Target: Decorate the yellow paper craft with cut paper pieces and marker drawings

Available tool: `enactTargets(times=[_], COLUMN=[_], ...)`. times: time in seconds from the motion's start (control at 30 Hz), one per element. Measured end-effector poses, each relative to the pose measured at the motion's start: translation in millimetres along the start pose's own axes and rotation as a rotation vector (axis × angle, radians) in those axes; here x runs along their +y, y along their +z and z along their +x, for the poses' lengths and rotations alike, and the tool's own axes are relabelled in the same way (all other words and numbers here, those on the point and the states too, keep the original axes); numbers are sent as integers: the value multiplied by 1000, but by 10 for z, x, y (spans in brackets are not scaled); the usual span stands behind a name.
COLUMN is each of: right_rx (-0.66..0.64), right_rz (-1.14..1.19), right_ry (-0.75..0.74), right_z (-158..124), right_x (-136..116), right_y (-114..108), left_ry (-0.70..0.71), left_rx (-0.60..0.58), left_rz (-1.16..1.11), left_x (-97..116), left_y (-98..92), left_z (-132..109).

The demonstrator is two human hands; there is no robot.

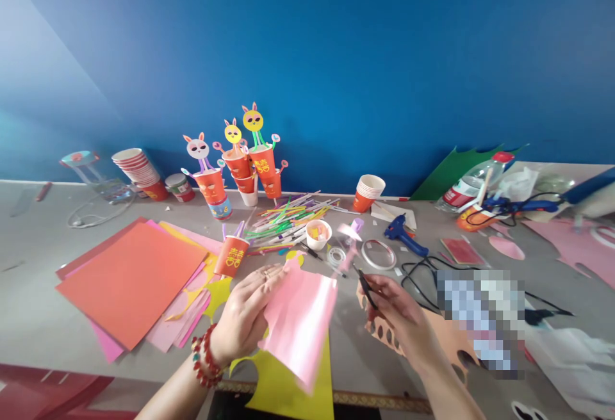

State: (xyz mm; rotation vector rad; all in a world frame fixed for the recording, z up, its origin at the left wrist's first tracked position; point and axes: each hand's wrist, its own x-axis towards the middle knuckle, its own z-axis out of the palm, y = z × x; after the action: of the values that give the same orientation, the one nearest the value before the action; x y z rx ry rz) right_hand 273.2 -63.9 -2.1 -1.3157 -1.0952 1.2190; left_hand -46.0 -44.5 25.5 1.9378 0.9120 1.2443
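Note:
My left hand [247,314] pinches the upper left edge of a pink paper sheet [300,321], which hangs blurred over the table's near edge. A red bead bracelet sits on that wrist. My right hand [391,308] is closed around small black-handled scissors [364,285], their tip pointing up and left, close to the pink sheet's right edge. Beneath the pink sheet lies a yellow sheet [288,388] with cut-out edges.
A stack of orange and pink paper [129,279] lies left. Red cups with paper bunny heads [240,164] stand by the blue wall, with coloured straws [283,218], tape rolls [379,253], a blue glue gun [403,234] and a bottle [473,183]. A tan sheet with holes [446,337] lies right.

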Motion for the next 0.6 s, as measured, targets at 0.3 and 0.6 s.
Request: enactTargets(times=[0.3,0.6], right_rx=[-161,-85], right_rz=[199,-390], right_ry=[29,-199], right_z=[-98,117], right_x=[-247,-392], right_y=[310,387], left_ry=[-265,-491], left_rx=[128,216], left_rz=[-100,-503], left_x=[125,46], left_y=[88,238], left_z=[28,99])
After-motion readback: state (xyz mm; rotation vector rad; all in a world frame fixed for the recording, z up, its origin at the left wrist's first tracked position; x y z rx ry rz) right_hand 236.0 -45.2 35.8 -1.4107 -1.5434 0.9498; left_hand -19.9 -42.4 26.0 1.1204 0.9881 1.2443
